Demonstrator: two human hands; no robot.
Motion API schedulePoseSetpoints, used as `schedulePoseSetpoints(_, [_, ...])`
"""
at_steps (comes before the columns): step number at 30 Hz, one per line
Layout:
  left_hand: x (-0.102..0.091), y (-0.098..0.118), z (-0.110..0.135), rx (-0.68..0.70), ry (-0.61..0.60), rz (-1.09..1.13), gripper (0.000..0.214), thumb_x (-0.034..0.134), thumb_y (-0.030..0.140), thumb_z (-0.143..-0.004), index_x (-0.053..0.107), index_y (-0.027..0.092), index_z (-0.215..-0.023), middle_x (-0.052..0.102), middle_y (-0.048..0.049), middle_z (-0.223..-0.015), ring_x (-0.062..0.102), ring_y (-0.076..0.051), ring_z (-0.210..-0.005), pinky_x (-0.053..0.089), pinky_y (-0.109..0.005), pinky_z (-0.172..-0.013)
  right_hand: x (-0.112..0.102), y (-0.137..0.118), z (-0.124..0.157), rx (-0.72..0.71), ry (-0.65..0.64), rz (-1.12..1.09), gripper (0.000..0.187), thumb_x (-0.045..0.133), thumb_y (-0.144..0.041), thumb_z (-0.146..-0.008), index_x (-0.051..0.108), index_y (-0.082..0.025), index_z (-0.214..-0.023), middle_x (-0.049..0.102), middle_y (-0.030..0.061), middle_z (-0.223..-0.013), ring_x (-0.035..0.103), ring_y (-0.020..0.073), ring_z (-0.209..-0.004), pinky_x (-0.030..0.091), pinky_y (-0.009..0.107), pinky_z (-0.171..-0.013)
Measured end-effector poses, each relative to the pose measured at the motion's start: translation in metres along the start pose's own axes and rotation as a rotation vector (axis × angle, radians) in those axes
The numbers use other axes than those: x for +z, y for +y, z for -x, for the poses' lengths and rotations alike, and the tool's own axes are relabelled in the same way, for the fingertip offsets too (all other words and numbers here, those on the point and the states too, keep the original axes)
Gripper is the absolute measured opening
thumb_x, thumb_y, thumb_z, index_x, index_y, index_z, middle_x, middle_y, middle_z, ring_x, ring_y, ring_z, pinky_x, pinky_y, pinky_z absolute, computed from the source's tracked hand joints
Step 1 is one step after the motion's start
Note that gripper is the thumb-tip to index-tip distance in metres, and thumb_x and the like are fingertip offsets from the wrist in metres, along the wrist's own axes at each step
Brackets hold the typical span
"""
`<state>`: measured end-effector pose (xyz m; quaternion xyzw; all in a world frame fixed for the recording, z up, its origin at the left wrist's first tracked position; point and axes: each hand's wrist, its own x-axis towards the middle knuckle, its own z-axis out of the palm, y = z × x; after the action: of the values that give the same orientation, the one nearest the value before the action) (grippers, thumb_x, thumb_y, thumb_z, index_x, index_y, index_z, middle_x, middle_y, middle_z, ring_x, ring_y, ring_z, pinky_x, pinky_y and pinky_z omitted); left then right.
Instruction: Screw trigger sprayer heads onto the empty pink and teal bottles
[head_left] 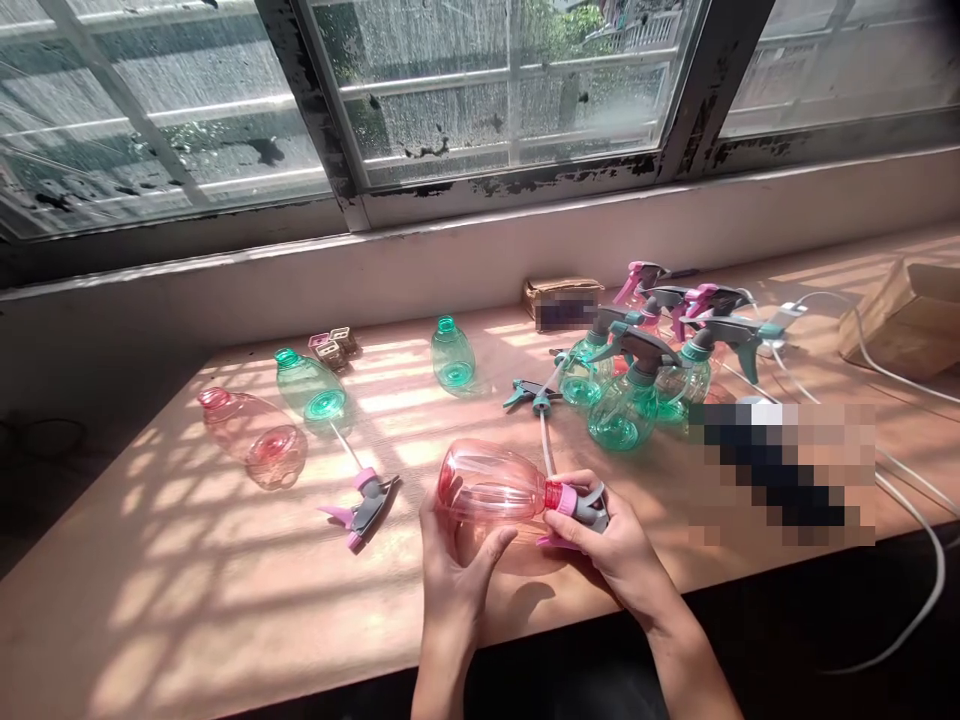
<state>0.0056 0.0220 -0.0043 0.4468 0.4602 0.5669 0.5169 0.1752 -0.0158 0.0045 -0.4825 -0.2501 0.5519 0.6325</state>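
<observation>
Bottle (491, 482) sideways near tabletop (300, 610) front edge: your left hand (456, 580) cups base (451, 472) loosely, right hand (615, 535) (neck side) clasps sprayer (568, 500).

From table (247, 620) center, peeling-framed window (510, 90) sits at 12 o'clock, small cardboard box (564, 299) at 1, little blocks (330, 351) at 10, open carton (885, 322) at 2, pixelated dark item (780, 465) at 3, white cables (943, 572) drooping near 4.

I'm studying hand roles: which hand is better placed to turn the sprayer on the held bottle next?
Probably the right hand: it holds the sprayer at the neck of the bottle. The left hand is at the base, better for steadying.
</observation>
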Motion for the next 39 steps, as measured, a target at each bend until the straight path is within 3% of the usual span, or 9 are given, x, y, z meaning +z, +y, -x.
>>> schedulePoseSetpoints(5, [-0.002,0.003,0.0,-0.048,0.112,0.034,0.073,0.092,0.042,-0.076,0.057,0.025,-0.137,0.068,-0.0126,-0.145,0.061,-0.033,-0.141,0.046,-0.048,-0.121,0.004,0.003,0.001,-0.003,-0.041,0.013,0.046,0.103,-0.037,-0.063,0.079,-0.019,-0.098,0.076,0.0004,-0.085,0.071,0.0188,-0.076,0.07,0.03,-0.066])
schedulePoseSetpoints(12, [-0.002,0.0,-0.002,-0.039,0.029,0.072,0.075,0.095,0.035,-0.072,0.064,0.033,-0.14,0.067,-0.0055,-0.148,0.053,-0.033,-0.148,0.043,-0.045,-0.124,0.002,0.001,-0.001,0.009,0.005,-0.012,0.045,0.101,-0.041,-0.066,0.077,-0.022,-0.098,0.076,-0.0015,-0.085,0.07,0.0164,-0.07,0.071,0.032,-0.063])
schedulePoseSetpoints(20, [0.001,0.005,0.002,-0.059,-0.008,0.121,0.084,0.098,0.03,-0.066,0.062,0.032,-0.142,0.062,-0.0053,-0.155,0.052,-0.034,-0.148,0.043,-0.046,-0.124,0.0,0.005,0.0,-0.014,0.005,0.024,0.046,0.102,-0.041,-0.065,0.078,-0.021,-0.099,0.074,-0.0002,-0.087,0.071,0.0191,-0.078,0.072,0.033,-0.066])
schedulePoseSetpoints(27, [-0.004,0.003,0.001,-0.09,0.069,0.094,0.073,0.096,0.039,-0.069,0.062,0.026,-0.133,0.071,-0.0099,-0.138,0.063,-0.035,-0.138,0.047,-0.049,-0.119,0.0,0.006,0.002,0.009,-0.04,0.058,0.045,0.102,-0.038,-0.066,0.077,-0.021,-0.099,0.074,-0.0019,-0.083,0.07,0.0147,-0.067,0.07,0.031,-0.064])
schedulePoseSetpoints(33, [-0.002,-0.003,0.0,-0.033,-0.002,0.101,0.079,0.096,0.029,-0.068,0.062,0.034,-0.139,0.061,-0.0051,-0.153,0.049,-0.033,-0.151,0.041,-0.043,-0.124,-0.003,0.0,0.002,0.07,0.006,-0.026,0.049,0.102,-0.039,-0.067,0.073,-0.021,-0.103,0.077,-0.0017,-0.083,0.076,0.0172,-0.062,0.069,0.031,-0.06])
schedulePoseSetpoints(36, [-0.004,-0.008,0.0,-0.036,-0.042,0.058,0.08,0.096,0.031,-0.069,0.061,0.033,-0.141,0.067,-0.0061,-0.146,0.056,-0.034,-0.145,0.044,-0.047,-0.122,-0.003,0.001,0.003,0.064,0.013,-0.025,0.05,0.102,-0.039,-0.067,0.074,-0.022,-0.104,0.076,-0.0025,-0.084,0.075,0.0171,-0.063,0.07,0.033,-0.062])
schedulePoseSetpoints(39, [-0.006,-0.008,0.001,-0.024,0.009,0.009,0.081,0.096,0.037,-0.069,0.06,0.031,-0.141,0.065,-0.0081,-0.148,0.052,-0.035,-0.148,0.039,-0.052,-0.125,-0.001,0.005,0.004,0.009,-0.008,0.032,0.046,0.102,-0.04,-0.066,0.077,-0.021,-0.1,0.075,-0.0012,-0.085,0.073,0.0174,-0.071,0.071,0.032,-0.065])
